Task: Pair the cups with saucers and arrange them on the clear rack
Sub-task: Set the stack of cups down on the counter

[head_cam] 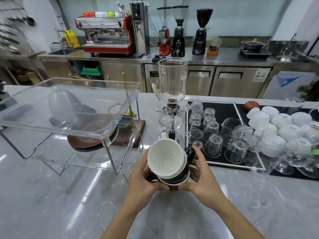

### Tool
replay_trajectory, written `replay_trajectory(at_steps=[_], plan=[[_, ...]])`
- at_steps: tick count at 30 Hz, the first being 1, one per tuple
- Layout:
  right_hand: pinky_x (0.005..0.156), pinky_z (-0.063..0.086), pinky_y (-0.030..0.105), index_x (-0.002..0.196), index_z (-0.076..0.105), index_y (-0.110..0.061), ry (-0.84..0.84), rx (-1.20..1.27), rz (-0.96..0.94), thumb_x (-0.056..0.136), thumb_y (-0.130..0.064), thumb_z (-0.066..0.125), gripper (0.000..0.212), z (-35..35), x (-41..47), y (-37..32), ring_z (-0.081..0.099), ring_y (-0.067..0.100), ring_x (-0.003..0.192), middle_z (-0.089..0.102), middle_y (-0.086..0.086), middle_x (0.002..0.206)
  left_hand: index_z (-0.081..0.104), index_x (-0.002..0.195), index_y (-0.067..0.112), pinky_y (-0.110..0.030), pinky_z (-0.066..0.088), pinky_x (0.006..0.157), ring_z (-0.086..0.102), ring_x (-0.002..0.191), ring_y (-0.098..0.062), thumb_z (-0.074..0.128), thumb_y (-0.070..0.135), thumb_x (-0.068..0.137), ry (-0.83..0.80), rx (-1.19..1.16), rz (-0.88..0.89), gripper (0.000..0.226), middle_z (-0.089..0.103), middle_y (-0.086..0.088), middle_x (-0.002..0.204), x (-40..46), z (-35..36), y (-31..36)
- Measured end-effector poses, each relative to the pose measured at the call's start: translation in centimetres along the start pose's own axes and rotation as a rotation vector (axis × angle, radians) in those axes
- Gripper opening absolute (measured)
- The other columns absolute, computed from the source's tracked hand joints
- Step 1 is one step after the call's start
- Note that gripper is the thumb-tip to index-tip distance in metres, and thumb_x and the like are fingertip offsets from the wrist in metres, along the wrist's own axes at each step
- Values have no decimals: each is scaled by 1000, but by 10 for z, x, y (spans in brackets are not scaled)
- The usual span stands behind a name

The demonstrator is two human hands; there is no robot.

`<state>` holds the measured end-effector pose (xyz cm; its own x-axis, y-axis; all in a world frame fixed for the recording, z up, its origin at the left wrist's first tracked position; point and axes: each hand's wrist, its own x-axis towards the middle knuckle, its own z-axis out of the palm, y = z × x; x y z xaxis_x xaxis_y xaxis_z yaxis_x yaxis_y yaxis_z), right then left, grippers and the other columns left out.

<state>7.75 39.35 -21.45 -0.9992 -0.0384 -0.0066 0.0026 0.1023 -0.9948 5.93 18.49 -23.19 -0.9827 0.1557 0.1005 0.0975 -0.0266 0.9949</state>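
Two hands (172, 178) around glossy round cups (166, 157)

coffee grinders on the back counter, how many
3, in a row on the steel back counter right of the espresso machine: red grinder, black grinder, then black grinder with dark hopper. None seems hidden.

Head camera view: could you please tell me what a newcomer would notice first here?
Front and centre, both hands, left hand and right hand, hold a tilted black cup with white inside above the grey marble counter. To the left stands the clear acrylic rack; behind, a tall glass siphon brewer.
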Motion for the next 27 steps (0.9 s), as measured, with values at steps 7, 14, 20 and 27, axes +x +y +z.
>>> replay_trajectory(at_steps=[7,14,20,27], plan=[[102,49,22,130,28,-73,-8,-25,4,59,1,91,120,2,6,14,62,3,120,57,-10,128,48,147,37,-30,59,75,70,110,-17,84,-19,43,18,20,23,124,73,-5,123,3,-1,-8],[95,53,17,135,29,-67,-31,-23,14,57,-1,91,119,6,11,29,62,3,119,60,-15,129,50,145,40,-24,59,72,69,109,-9,78,-15,40,32,65,20,122,73,1,123,1,-4,-16],[91,54,17,138,30,-62,-34,2,15,59,4,89,119,8,12,36,61,8,122,58,-4,133,51,143,44,-22,59,70,71,102,-5,78,-12,41,52,117,26,120,74,5,118,0,-6,-19],[101,51,31,139,25,-59,-35,-39,17,59,3,88,119,9,13,37,62,14,121,56,-2,131,50,141,50,-19,58,71,70,105,-6,78,-12,42,75,174,17,121,74,10,120,1,-8,-19]])
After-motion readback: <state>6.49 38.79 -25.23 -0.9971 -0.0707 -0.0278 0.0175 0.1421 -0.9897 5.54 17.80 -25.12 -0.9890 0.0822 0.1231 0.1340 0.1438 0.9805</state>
